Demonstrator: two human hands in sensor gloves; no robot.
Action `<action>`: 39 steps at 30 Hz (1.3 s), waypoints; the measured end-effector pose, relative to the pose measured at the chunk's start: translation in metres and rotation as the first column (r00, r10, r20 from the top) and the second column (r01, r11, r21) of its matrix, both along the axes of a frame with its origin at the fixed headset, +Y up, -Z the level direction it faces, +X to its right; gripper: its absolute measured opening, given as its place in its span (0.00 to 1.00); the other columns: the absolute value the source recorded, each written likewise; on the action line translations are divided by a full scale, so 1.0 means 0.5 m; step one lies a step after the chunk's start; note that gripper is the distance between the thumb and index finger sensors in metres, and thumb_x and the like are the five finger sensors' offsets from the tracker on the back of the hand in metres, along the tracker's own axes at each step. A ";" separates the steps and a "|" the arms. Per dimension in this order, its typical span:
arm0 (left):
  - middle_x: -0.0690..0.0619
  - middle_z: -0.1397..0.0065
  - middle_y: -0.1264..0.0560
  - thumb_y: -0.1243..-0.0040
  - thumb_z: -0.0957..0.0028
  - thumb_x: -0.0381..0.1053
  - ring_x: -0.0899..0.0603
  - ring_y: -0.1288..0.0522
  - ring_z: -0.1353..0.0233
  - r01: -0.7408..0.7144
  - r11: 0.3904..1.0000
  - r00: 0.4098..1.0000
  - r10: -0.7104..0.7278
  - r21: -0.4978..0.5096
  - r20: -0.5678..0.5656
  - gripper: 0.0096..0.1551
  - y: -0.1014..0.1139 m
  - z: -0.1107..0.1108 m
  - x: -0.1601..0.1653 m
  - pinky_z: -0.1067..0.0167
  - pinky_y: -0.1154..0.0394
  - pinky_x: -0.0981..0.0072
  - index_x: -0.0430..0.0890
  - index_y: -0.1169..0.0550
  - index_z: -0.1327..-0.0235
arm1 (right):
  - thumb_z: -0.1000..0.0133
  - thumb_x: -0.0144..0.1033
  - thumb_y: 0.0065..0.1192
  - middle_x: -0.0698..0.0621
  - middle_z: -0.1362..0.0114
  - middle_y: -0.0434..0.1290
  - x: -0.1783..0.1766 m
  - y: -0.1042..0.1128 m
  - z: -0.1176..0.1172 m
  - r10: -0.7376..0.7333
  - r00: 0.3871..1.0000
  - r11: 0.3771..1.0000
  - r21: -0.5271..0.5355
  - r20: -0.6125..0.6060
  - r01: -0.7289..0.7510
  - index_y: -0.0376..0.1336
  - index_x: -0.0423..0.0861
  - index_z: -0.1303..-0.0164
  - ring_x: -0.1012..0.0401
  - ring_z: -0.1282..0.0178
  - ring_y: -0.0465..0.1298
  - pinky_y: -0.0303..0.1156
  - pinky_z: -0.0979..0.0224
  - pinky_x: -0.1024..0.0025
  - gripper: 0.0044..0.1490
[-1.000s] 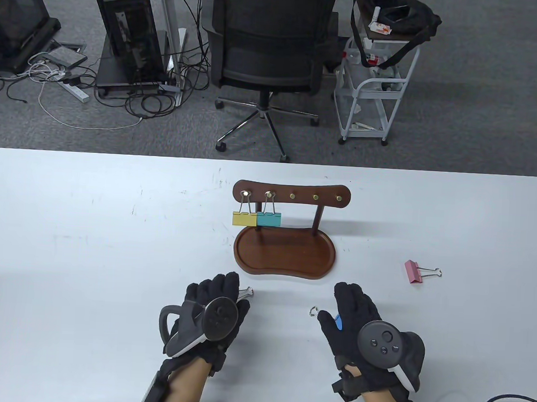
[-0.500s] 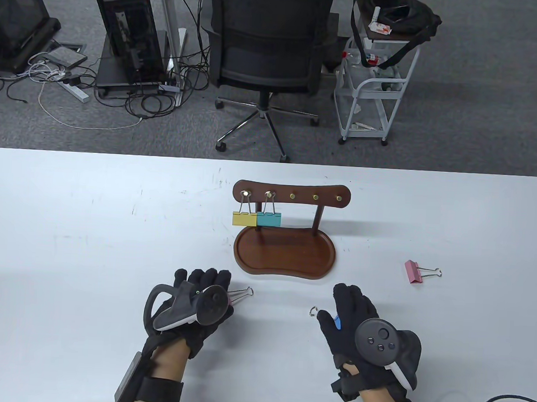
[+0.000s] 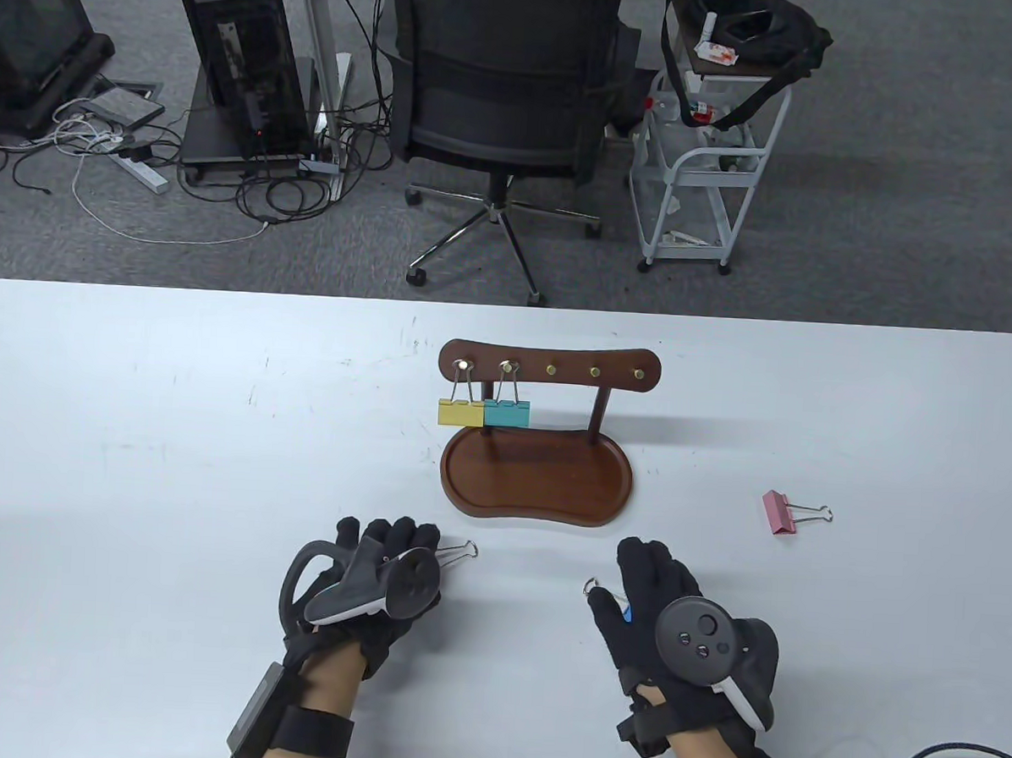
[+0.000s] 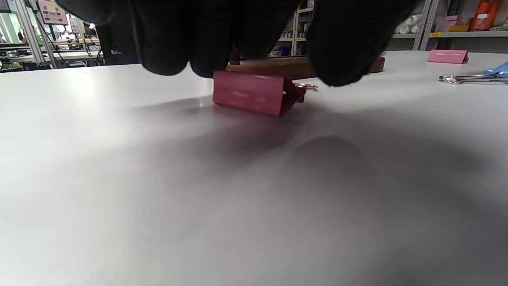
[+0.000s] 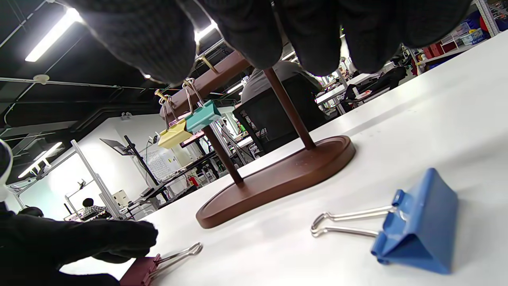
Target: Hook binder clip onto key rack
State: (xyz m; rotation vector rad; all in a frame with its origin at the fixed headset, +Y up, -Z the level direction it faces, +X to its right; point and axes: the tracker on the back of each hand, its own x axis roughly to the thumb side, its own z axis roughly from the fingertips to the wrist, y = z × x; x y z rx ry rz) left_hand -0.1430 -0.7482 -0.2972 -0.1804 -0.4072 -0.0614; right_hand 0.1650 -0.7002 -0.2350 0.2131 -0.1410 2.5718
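The wooden key rack (image 3: 549,368) stands mid-table with a yellow clip (image 3: 460,412) and a teal clip (image 3: 506,413) hanging on its two left hooks. My left hand (image 3: 391,551) sits over a dark red binder clip (image 4: 254,93) that lies on the table. Its fingertips (image 4: 166,51) are at the clip's top edge, and the wire handles (image 3: 460,552) stick out to the right. My right hand (image 3: 635,576) hovers over a blue binder clip (image 5: 420,226) that lies flat, with its fingers (image 5: 254,35) above it and apart from it.
A pink binder clip (image 3: 777,510) lies alone at the right of the table. The rack's oval base tray (image 3: 534,482) sits just beyond both hands. An office chair (image 3: 505,74) and a white cart (image 3: 703,177) stand past the table's far edge.
My left hand has drawn back to the left and rolled, uncovering more of the red clip's wire handles. My right hand has shifted slightly left over the blue clip.
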 end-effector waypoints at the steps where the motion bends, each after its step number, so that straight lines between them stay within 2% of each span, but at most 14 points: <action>1: 0.35 0.16 0.30 0.33 0.44 0.59 0.24 0.31 0.21 0.006 1.000 1.000 -0.006 -0.004 -0.002 0.46 -0.002 -0.001 0.001 0.28 0.44 0.19 0.39 0.31 0.15 | 0.37 0.52 0.61 0.23 0.18 0.61 0.000 0.000 0.000 -0.003 1.000 1.000 -0.002 -0.001 0.003 0.56 0.33 0.15 0.25 0.26 0.62 0.59 0.31 0.28 0.49; 8: 0.36 0.17 0.29 0.33 0.44 0.58 0.24 0.30 0.21 0.040 0.999 0.999 -0.040 -0.004 -0.016 0.44 -0.012 -0.007 0.008 0.28 0.43 0.19 0.40 0.28 0.17 | 0.37 0.52 0.61 0.23 0.18 0.61 0.003 0.004 0.001 -0.024 1.000 1.000 0.009 0.001 0.024 0.55 0.33 0.15 0.25 0.26 0.62 0.59 0.31 0.28 0.49; 21: 0.37 0.23 0.23 0.32 0.45 0.57 0.26 0.23 0.27 0.132 0.988 0.991 -0.130 0.083 -0.034 0.39 -0.020 -0.006 0.038 0.29 0.39 0.21 0.38 0.22 0.24 | 0.37 0.52 0.60 0.23 0.18 0.61 -0.006 -0.007 -0.005 -0.027 1.000 0.999 -0.023 0.005 0.027 0.56 0.33 0.15 0.25 0.26 0.63 0.59 0.31 0.28 0.48; 39: 0.37 0.25 0.23 0.33 0.45 0.58 0.26 0.22 0.29 0.075 0.990 0.996 -0.069 0.119 -0.051 0.41 -0.011 -0.003 0.034 0.29 0.39 0.21 0.37 0.24 0.23 | 0.37 0.52 0.60 0.23 0.18 0.61 -0.026 -0.013 -0.005 -0.013 1.000 0.999 -0.035 -0.024 0.012 0.56 0.33 0.15 0.25 0.26 0.63 0.59 0.31 0.28 0.48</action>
